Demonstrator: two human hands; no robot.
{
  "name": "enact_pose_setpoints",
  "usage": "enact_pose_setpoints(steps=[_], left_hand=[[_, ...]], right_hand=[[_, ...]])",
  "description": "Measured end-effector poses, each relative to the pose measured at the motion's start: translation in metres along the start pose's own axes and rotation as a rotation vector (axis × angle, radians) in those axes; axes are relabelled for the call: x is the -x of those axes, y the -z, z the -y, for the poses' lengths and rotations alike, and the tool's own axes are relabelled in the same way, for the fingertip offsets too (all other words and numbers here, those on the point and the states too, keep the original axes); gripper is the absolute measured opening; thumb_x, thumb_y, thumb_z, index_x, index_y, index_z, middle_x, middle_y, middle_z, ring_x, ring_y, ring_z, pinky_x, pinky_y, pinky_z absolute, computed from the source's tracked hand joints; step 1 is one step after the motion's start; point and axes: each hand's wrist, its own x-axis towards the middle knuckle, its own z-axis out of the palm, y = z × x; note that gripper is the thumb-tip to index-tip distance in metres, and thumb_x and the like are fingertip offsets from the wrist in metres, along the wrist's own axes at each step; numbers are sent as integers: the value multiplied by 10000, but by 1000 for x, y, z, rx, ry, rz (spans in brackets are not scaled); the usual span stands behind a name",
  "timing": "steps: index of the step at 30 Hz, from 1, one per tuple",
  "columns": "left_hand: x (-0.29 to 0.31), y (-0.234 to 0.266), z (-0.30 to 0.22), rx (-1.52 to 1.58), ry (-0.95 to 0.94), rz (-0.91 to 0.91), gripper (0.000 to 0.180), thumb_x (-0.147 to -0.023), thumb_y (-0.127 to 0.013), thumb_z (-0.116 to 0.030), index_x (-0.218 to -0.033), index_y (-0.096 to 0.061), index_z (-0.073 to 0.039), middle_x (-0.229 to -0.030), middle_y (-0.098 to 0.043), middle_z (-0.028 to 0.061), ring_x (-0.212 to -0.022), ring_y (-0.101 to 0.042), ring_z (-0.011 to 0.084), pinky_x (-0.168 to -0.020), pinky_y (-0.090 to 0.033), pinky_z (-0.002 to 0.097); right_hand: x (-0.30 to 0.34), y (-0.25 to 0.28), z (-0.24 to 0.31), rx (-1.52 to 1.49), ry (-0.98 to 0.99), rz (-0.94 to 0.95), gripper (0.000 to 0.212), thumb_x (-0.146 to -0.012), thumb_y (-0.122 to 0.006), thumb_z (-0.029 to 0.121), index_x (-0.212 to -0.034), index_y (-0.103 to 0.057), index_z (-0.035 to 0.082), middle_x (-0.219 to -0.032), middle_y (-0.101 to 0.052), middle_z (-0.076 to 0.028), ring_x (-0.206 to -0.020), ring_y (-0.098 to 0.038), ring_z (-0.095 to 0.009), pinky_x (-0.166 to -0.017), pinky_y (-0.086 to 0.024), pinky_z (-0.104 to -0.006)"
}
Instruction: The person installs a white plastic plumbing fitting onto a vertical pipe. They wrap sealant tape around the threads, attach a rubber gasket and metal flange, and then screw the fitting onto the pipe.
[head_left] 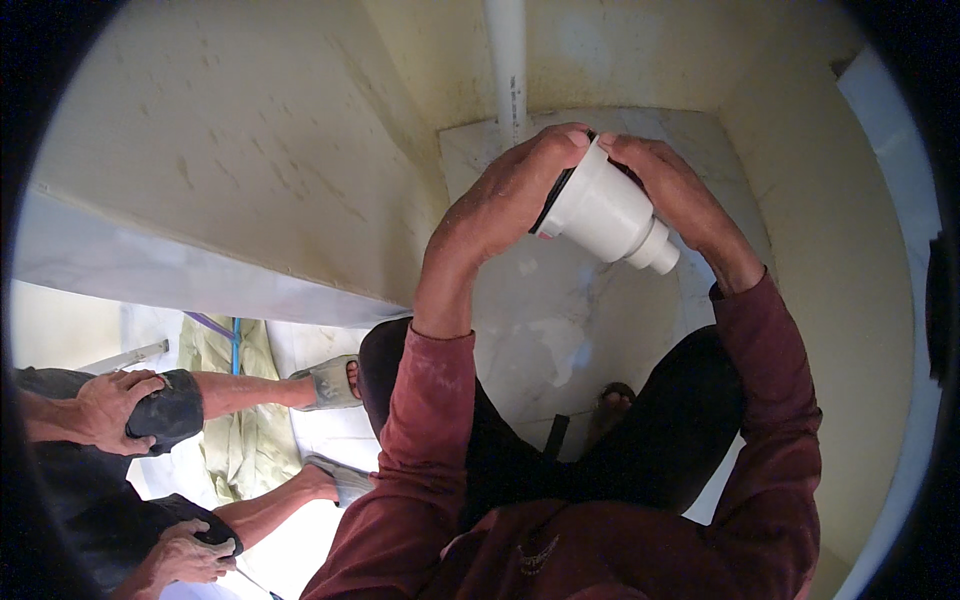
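Note:
Between both hands I hold a white plastic pipe fitting (602, 208), tilted so its narrow end points down and to the right. It steps from a wide mouth to a narrow spout, and a black rubber ring (553, 203) runs round the wide end. My left hand (508, 190) is closed about the wide end on its left, thumb at the upper rim. My right hand (668, 183) grips the upper right side, its thumb also at the rim. The fingers of both hands are partly hidden behind the fitting.
A white upright pipe (508, 70) stands at the back wall, above the marble-patterned floor (530, 330). A cream wall (240, 140) closes in on the left. Beyond it another person's hand (120, 410) rests on a knee, near a crumpled pale sheet (250, 440). A dark strip (556, 437) lies between my legs.

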Motion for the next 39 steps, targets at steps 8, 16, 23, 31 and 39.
enact_pose_setpoints(steps=[8, 16, 23, 31, 39], left_hand=[[0, 10, 3, -114, -72, -100, 575, -980, -474, -515, -1298, -602, -55, -1080, -659, 107, -894, -622, 202, -681, -528, 357], [5, 6, -8, -42, 107, -38, 596, -979, -476, -548, -1272, -609, -47, -1085, -661, 109, -889, -625, 194, -660, -528, 348], [2, 8, -2, -40, 2, -111, 607, -996, -443, -551, -1228, -603, -13, -1080, -659, 140, -940, -601, 227, -819, -502, 354], [0, 6, 1, -54, -1, -98, 582, -1000, -441, -534, -1212, -589, -12, -1054, -649, 144, -958, -582, 243, -903, -468, 357], [8, 0, -6, -153, -46, -44, 531, -997, -450, -503, -1180, -615, -32, -1036, -665, 132, -919, -606, 218, -789, -509, 347]], right_hand=[[27, -19, 21, 813, 555, -337, 802, -869, -704, 580, -1395, -505, 9, -1203, -636, -274, -1010, -669, -391, -866, -522, -475], [20, -21, 18, 188, 85, -39, 872, -910, -664, 554, -1467, -397, -62, -1327, -585, -322, -1163, -628, -462, -979, -507, -474], [28, -26, 23, 598, 290, -233, 868, -873, -702, 571, -1439, -436, -32, -1291, -596, -276, -1117, -643, -424, -955, -514, -463], [24, -24, 22, 569, 351, -184, 792, -766, -783, 507, -1281, -561, -53, -1165, -658, -254, -1033, -684, -380, -892, -537, -436], [11, -11, 4, 24, 42, 157, 774, -802, -732, 540, -1237, -594, -84, -1032, -700, -180, -924, -685, -268, -811, -531, -363]])
